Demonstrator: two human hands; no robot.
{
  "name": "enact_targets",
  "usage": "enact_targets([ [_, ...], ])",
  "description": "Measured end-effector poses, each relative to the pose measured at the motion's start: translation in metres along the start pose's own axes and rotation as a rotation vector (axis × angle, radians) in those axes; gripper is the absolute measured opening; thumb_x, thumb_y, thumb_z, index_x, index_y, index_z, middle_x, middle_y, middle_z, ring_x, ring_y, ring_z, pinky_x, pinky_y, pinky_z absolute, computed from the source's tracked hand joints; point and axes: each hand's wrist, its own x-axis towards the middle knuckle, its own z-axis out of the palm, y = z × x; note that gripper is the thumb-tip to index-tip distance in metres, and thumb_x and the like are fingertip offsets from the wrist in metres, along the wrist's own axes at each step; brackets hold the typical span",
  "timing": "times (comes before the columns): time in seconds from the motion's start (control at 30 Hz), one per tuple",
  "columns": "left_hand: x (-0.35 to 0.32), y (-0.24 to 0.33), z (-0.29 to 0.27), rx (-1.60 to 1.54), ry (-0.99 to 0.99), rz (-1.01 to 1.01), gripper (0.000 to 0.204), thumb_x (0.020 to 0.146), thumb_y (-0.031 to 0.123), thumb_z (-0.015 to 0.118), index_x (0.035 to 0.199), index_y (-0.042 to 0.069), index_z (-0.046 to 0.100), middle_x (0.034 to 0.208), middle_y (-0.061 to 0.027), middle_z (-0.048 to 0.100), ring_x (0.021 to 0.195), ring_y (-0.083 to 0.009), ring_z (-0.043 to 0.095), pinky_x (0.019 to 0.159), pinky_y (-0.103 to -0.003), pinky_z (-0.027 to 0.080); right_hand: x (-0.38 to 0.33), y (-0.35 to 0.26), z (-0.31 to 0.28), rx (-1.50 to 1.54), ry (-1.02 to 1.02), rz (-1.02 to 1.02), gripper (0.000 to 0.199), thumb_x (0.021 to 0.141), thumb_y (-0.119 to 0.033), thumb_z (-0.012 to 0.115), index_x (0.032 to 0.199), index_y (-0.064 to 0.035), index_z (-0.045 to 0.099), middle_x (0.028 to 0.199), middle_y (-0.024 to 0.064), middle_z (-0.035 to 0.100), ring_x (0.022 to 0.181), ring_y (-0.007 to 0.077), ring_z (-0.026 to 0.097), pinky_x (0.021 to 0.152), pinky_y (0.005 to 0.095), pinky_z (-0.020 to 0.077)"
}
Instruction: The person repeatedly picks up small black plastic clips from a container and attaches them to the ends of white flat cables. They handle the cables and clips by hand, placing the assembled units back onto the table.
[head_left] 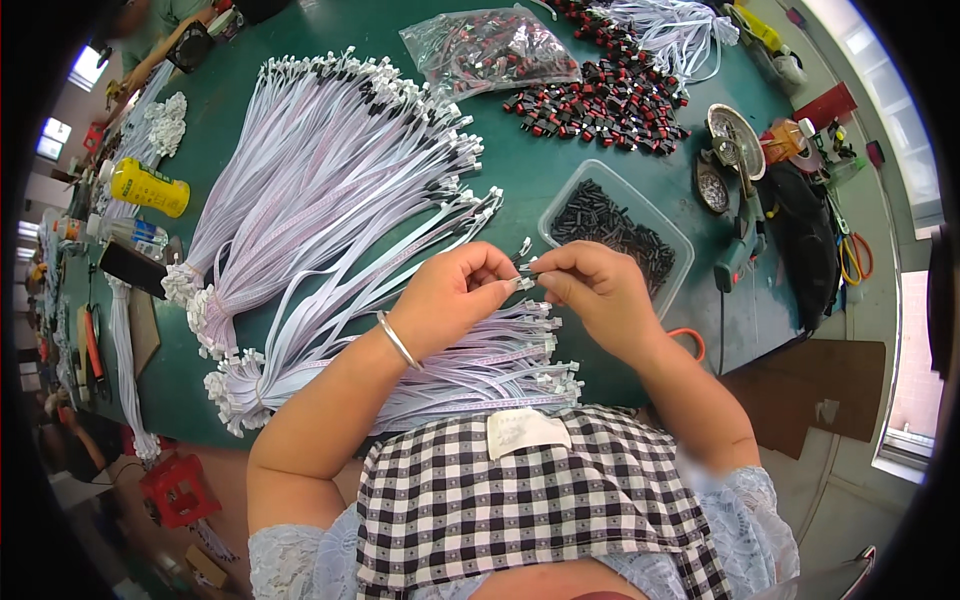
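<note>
Both hands meet above the near end of the table. My left hand, with a bangle on its wrist, pinches a small white connector on the end of a wire lead. Close against it on the right, my right hand has thumb and forefinger pressed together at the same spot. What sits between its fingertips is too small to make out. Beneath my left hand and forearm lie bundles of flat white ribbon cables with white connectors at their ends. A clear plastic box of short black tubes stands just beyond my right hand.
A pile of red-and-black parts and a clear bag of similar parts lie at the back. At the right are a metal dish and a green-handled tool. A yellow bottle and dark phone lie left.
</note>
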Motion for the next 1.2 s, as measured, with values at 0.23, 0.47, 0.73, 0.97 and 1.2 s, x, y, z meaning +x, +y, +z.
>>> enact_targets([
  [0.23, 0.001, -0.001, -0.001, 0.025, -0.001, 0.008, 0.012, 0.086, 0.008, 0.061, 0.096, 0.003, 0.06, 0.079, 0.0022, 0.057, 0.067, -0.004, 0.051, 0.061, -0.019, 0.045, 0.002, 0.002, 0.001, -0.124, -0.011, -0.036, 0.01, 0.083, -0.003, 0.064, 0.092, -0.0006, 0.067, 0.082, 0.0057, 0.061, 0.069, 0.0118, 0.06, 0.06, 0.0245, 0.0469],
  [0.47, 0.0, 0.0, 0.0, 0.002, -0.007, -0.003, 0.012, 0.085, 0.007, 0.062, 0.096, 0.003, 0.059, 0.08, 0.0015, 0.058, 0.067, -0.0047, 0.052, 0.061, -0.019, 0.046, 0.002, 0.01, 0.004, 0.047, 0.034, 0.052, 0.011, 0.082, -0.004, 0.065, 0.093, 0.0003, 0.065, 0.081, 0.0036, 0.061, 0.069, 0.0078, 0.058, 0.06, 0.0233, 0.0468],
  [0.73, 0.0, -0.001, 0.001, -0.12, 0.016, -0.032, 0.012, 0.085, 0.006, 0.063, 0.096, 0.002, 0.059, 0.081, -0.0004, 0.059, 0.068, -0.007, 0.056, 0.063, -0.021, 0.048, 0.001, 0.01, 0.006, 0.098, 0.071, 0.063, 0.011, 0.082, -0.004, 0.066, 0.092, -0.0005, 0.064, 0.081, 0.0027, 0.062, 0.068, 0.0062, 0.057, 0.059, 0.0218, 0.0459],
  [0.97, -0.001, 0.002, 0.0, -0.072, -0.039, -0.052, 0.011, 0.086, 0.007, 0.062, 0.096, 0.002, 0.059, 0.082, -0.001, 0.06, 0.069, -0.0077, 0.056, 0.063, -0.022, 0.048, -0.001, 0.011, 0.005, 0.062, 0.069, 0.049, 0.01, 0.082, -0.004, 0.066, 0.09, -0.0009, 0.064, 0.079, 0.0014, 0.06, 0.066, 0.0053, 0.054, 0.058, 0.0215, 0.0443],
  [1.2, -0.001, 0.002, -0.002, -0.137, -0.034, -0.061, 0.011, 0.086, 0.008, 0.063, 0.095, 0.003, 0.059, 0.081, -0.001, 0.059, 0.067, -0.0078, 0.055, 0.063, -0.021, 0.048, -0.001, 0.012, 0.005, 0.041, 0.045, 0.051, 0.009, 0.081, -0.004, 0.067, 0.09, -0.0011, 0.064, 0.08, 0.0023, 0.06, 0.067, 0.006, 0.056, 0.059, 0.0221, 0.0452],
])
